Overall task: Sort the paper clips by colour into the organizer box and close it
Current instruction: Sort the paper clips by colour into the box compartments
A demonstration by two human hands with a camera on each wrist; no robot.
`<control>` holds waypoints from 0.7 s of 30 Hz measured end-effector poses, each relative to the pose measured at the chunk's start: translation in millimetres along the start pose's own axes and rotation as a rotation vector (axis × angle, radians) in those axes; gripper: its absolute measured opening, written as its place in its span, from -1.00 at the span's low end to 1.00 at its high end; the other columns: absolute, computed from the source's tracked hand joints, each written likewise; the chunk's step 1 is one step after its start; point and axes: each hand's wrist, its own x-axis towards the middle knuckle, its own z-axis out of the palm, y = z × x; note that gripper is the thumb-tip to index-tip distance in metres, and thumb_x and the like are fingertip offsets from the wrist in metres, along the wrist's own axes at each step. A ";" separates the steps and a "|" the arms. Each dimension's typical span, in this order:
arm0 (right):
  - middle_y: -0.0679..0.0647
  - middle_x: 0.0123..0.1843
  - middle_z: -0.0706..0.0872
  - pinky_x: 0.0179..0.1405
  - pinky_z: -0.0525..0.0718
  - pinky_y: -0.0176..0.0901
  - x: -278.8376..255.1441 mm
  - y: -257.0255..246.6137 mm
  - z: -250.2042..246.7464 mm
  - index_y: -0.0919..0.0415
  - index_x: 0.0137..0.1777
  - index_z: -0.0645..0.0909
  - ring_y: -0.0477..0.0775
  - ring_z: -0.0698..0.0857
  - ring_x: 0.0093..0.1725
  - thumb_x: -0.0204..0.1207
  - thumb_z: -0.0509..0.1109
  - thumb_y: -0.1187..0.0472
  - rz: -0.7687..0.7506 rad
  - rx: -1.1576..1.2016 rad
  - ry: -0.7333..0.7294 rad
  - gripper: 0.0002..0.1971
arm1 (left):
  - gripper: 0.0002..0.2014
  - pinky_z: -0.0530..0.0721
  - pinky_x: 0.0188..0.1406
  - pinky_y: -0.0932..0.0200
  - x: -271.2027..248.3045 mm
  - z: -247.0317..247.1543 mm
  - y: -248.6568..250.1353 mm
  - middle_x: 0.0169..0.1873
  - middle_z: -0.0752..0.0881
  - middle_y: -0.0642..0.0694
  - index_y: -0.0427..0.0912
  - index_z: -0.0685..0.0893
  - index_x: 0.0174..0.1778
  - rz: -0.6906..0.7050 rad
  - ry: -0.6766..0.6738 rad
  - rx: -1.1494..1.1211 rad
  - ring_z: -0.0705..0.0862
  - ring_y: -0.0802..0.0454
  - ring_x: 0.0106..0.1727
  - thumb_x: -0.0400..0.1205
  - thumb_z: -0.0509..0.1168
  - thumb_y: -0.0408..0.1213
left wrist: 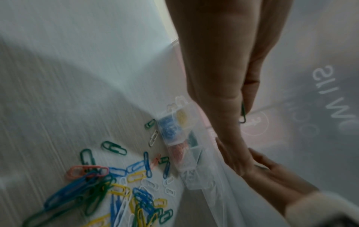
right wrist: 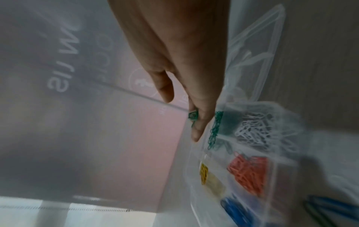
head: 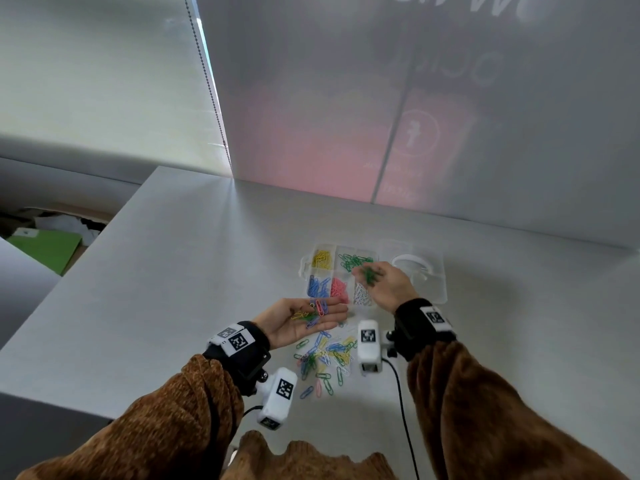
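Note:
A clear organizer box lies open on the white table, its lid folded out to the right. Its compartments hold yellow, green, blue, pink and white clips. My right hand pinches a bunch of green clips just above the green compartment. My left hand is palm up in front of the box with mixed clips on its fingers. Its thumb presses a green clip against them. Loose mixed clips lie below it.
A grey translucent panel stands right behind the box. The table edge drops off at the left, with green and white items on the floor beyond. A black cable runs from my right wrist camera across the near table.

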 end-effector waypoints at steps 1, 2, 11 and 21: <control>0.30 0.08 0.55 0.36 0.57 0.01 8.9 -5.2 6.8 0.37 -0.03 0.46 0.31 0.46 0.45 0.67 0.07 0.36 0.008 0.011 0.028 -0.85 | -0.46 0.38 0.48 -0.10 -0.6 -3.0 -0.1 0.48 0.38 -0.44 -0.49 0.36 0.48 0.004 0.003 0.012 0.41 -0.31 0.49 0.52 0.11 -0.51; 0.27 0.10 0.54 0.47 0.46 0.04 16.3 -11.1 13.7 0.31 -0.13 0.42 0.29 0.34 0.55 0.66 0.05 0.36 0.022 0.008 0.067 -0.83 | -0.46 0.32 0.51 -0.11 -1.1 -5.9 -0.5 0.49 0.36 -0.44 -0.49 0.33 0.49 0.008 0.009 0.024 0.37 -0.32 0.52 0.54 0.10 -0.50; 0.53 0.51 0.28 0.48 0.40 0.11 26.9 -16.6 22.0 0.58 0.45 0.24 0.42 0.36 0.49 0.64 0.02 0.49 -0.023 -0.311 0.092 -0.61 | -0.45 0.32 0.52 -0.08 -4.5 -16.7 4.7 0.47 0.39 -0.46 -0.51 0.42 0.44 0.054 -0.016 -0.045 0.39 -0.31 0.50 0.64 0.10 -0.16; 0.05 -0.03 0.64 -0.09 0.60 -0.40 -51.8 26.5 24.1 0.24 0.00 0.65 -0.10 0.62 -0.11 0.47 0.42 0.30 -0.852 -1.540 -0.474 -0.87 | -0.33 0.32 0.49 -0.14 11.6 -11.5 4.8 0.25 0.61 -0.44 -0.49 0.57 0.31 0.076 -0.066 -0.028 0.61 -0.26 0.30 0.59 0.14 0.09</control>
